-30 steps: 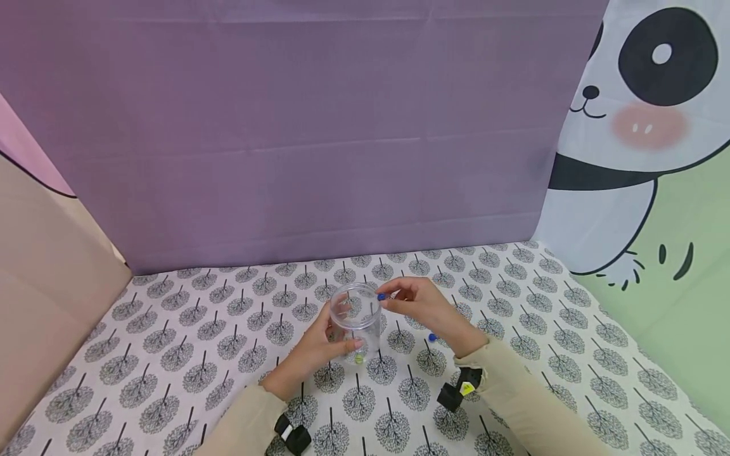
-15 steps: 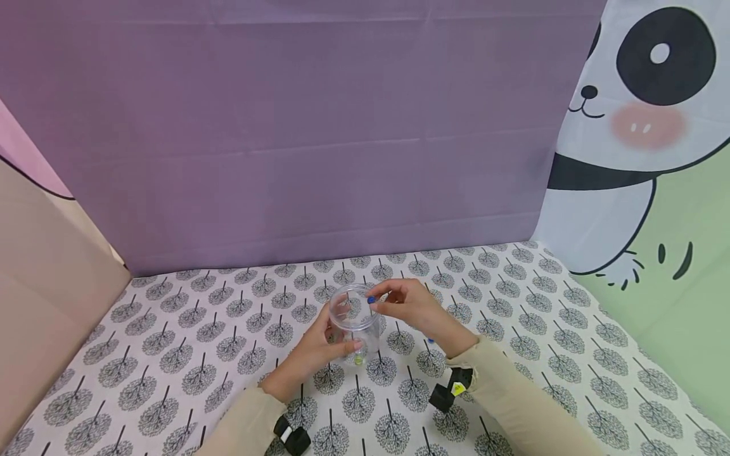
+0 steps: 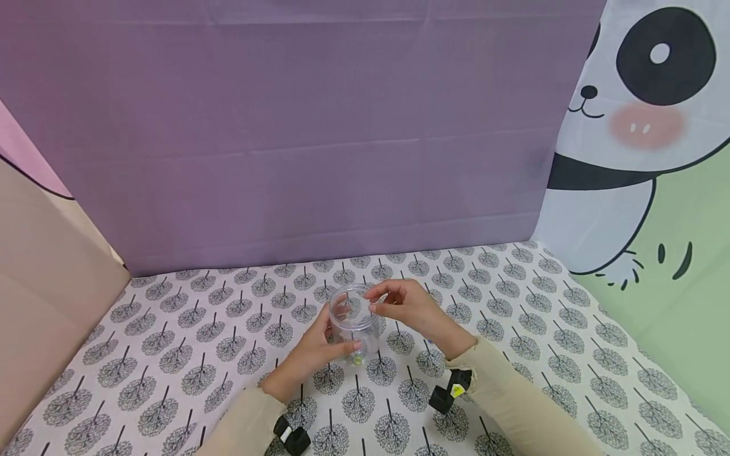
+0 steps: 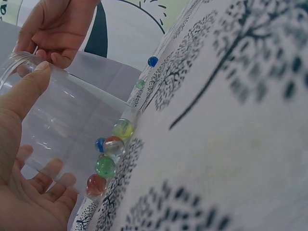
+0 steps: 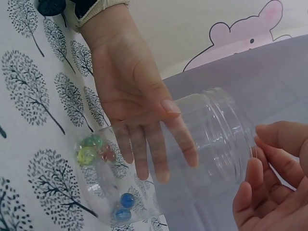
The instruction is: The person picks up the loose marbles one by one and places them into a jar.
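A clear plastic jar (image 3: 371,337) stands upright and uncovered on the patterned cloth. My left hand (image 3: 315,352) grips its side, with the thumb in front and fingers wrapped around behind. Several glass marbles lie at its bottom; the left wrist view shows a green marble (image 4: 105,166), a reddish marble (image 4: 96,184), a yellow marble (image 4: 122,128) and a blue marble (image 4: 100,144). My right hand (image 3: 412,309) is at the mouth, fingers loosely bent, nothing visible between them. Whether its fingertips touch the rim (image 5: 240,139) I cannot tell.
Outside the jar, another blue marble (image 4: 152,61) and a small pale green marble (image 4: 139,84) lie on the tree-print cloth (image 3: 199,380). A purple fabric wall (image 3: 336,139) rises behind, with a panda-print wall (image 3: 644,209) at the right.
My right hand has moved left over the jar's mouth and let go of the blue marble it was pinching; that marble no longer shows at its fingertips. My left hand stays on the jar.
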The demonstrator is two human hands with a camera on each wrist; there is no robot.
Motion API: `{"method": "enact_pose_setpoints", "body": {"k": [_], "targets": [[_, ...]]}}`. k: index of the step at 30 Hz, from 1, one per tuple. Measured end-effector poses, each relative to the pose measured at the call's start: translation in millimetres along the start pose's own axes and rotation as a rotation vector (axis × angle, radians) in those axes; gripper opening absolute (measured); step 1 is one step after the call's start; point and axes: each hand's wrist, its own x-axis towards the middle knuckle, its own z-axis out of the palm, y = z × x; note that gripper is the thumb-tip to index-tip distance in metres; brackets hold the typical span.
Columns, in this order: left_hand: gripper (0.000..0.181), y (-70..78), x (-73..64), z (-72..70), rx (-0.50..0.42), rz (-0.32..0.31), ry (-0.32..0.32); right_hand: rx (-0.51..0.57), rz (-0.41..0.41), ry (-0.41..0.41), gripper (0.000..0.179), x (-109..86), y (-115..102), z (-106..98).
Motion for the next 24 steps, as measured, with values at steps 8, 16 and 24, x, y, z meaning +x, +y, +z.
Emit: {"method": "enact_pose_setpoints", "body": {"k": [8, 16, 24], "targets": [[0.092, 3.3, -1.0, -1.3, 0.000, -0.004, -0.003, 0.010, -0.010, 0.031, 0.023, -7.4, 4.8, -7.5], [0.093, 4.9, -0.7, -0.3, -0.012, 0.012, -0.016, -0.005, 0.017, 0.041, 0.021, -13.6, 13.8, -15.9], [0.093, 4.1, -2.3, 0.8, -0.004, 0.001, 0.004, -0.012, 0.024, 0.037, 0.024, -19.1, 25.5, -23.1]]}}
